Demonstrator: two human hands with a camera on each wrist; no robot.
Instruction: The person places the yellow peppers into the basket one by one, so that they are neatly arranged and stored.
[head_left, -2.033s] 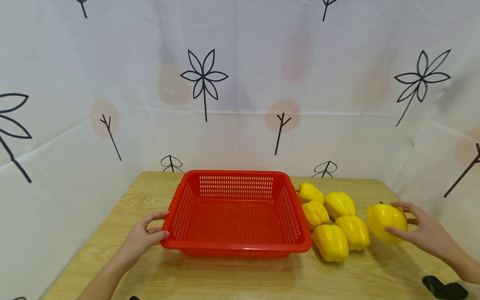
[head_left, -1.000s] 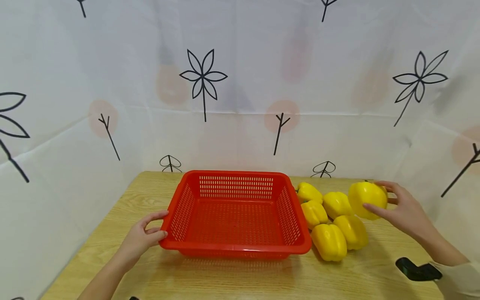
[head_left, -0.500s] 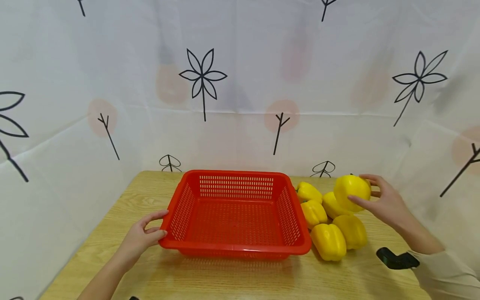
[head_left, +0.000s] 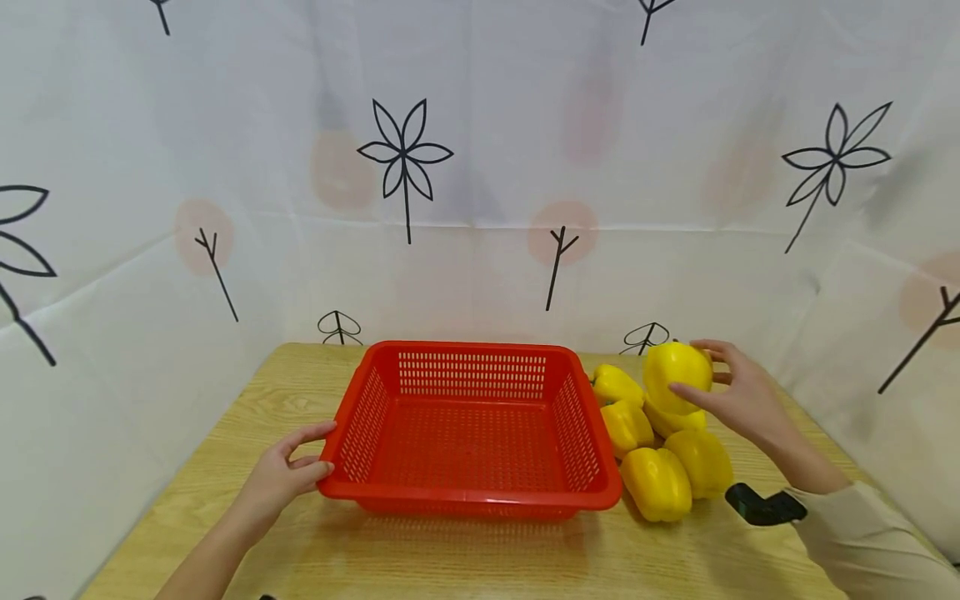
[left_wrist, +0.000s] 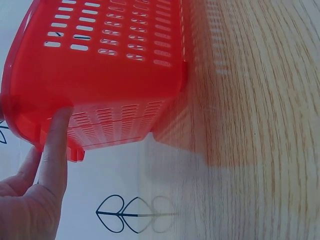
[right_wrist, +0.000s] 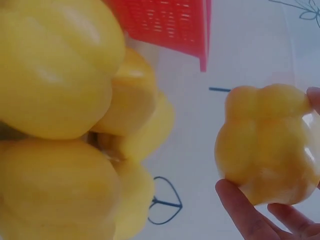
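Note:
A red plastic basket point(head_left: 468, 492) with slotted walls sits on the wooden table. At its left end my left hand point(head_left: 279, 477) grips the rim; in the left wrist view, fingers point(left_wrist: 54, 150) of that hand lie against the outside of the wall. My right hand point(head_left: 738, 398) holds a yellow bell pepper point(head_left: 675, 375) between thumb and fingers, raised over the other peppers right of the basket. The right wrist view shows the held pepper point(right_wrist: 270, 145) from below, with fingertips around it. Several more yellow bell peppers point(head_left: 657, 485) lie in a cluster against the basket's right side.
The wooden table point(head_left: 247, 417) reaches back to a white cloth point(head_left: 480, 275) printed with black flowers and twigs, which also hangs at both sides. A black strap piece point(head_left: 765, 505) sits at the right wrist.
My right hand has carried the bell pepper up and leftward from the right of the cluster to above its back part. The left hand and the basket have stayed in place.

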